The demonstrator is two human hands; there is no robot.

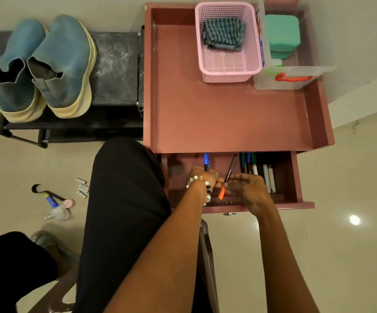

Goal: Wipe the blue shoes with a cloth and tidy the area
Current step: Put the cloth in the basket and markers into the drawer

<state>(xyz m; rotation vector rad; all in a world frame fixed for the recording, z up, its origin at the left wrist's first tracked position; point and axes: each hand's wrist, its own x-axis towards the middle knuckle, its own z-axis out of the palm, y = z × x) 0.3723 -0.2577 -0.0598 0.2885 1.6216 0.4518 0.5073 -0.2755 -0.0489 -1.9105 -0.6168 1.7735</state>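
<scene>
Looks like a home entryway: tiled floor [318, 256], black shoe rack [115, 64] right beside a pink side table [228, 114].

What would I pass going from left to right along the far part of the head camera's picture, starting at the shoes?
blue shoes on the black shoe rack → pink basket holding the striped cloth → clear plastic box holding a green container.

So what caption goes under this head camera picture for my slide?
Both hands sort pens in the open drawer; blue shoes wait on the rack.
</scene>
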